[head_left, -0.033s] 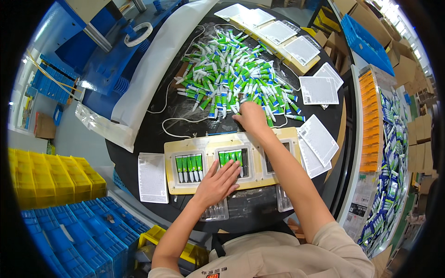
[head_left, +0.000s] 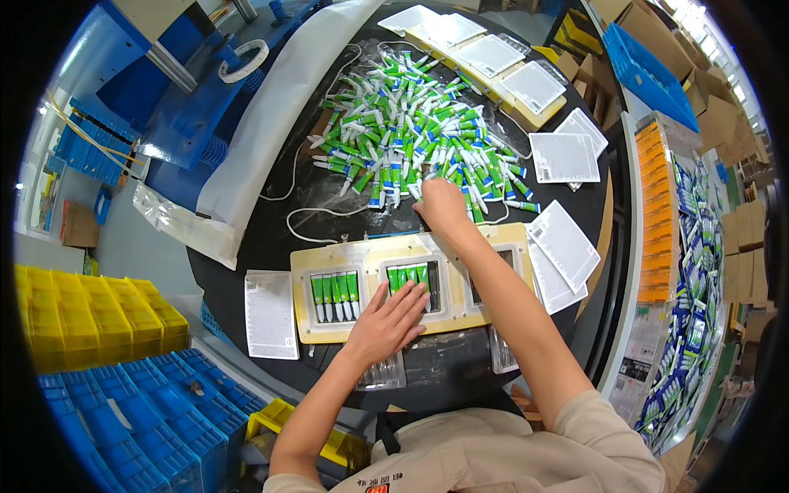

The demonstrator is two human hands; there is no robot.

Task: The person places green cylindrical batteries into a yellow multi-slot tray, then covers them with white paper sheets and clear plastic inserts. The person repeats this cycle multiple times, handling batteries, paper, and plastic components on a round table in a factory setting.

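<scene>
My left hand lies flat with fingers stretched out, over the lower part of a row of green tubes with white caps in the middle window of a cream-coloured tray frame. Under the palm, part of that row is hidden. In the left window, another row of green tubes stands side by side, caps toward me. My right hand reaches across the frame to the near edge of a big heap of green, white and blue tubes. Its fingers are curled down; what they hold, if anything, is hidden.
Printed white cards lie left of the frame and right of it. Behind the heap stands a second cream frame topped with cards. Blue machinery is at the left, with yellow bins and blue bins nearer me.
</scene>
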